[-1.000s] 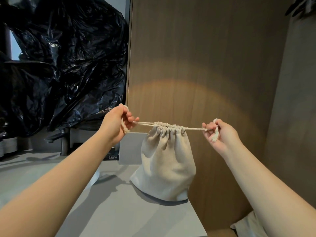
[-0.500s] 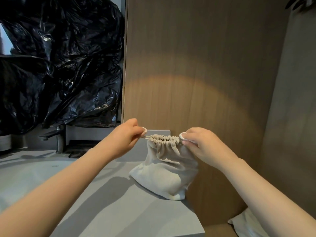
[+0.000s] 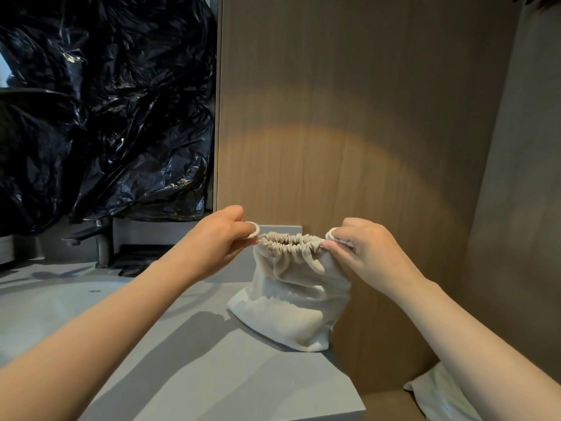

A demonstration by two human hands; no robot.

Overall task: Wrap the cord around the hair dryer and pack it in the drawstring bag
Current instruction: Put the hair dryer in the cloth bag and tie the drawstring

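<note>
Head view: drawstring bag (image 3: pixel 291 302) standing on grey counter (image 3: pixel 212 375) against wood panel (image 3: pixel 334 117), mouth gathered tight, contents hidden; left hand (image 3: pixel 218 244) and right hand (image 3: pixel 361 250) each pinching its cord beside the mouth; small mark (image 3: pixel 94 290) on basin (image 3: pixel 45 305) too blurred to read.

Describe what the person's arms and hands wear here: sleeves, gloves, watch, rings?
Nothing worn shows. The left hand and right hand have no gloves or visible rings; the left forearm and right forearm run bare to the frame's edge, no sleeve, watch or bracelet.
</note>
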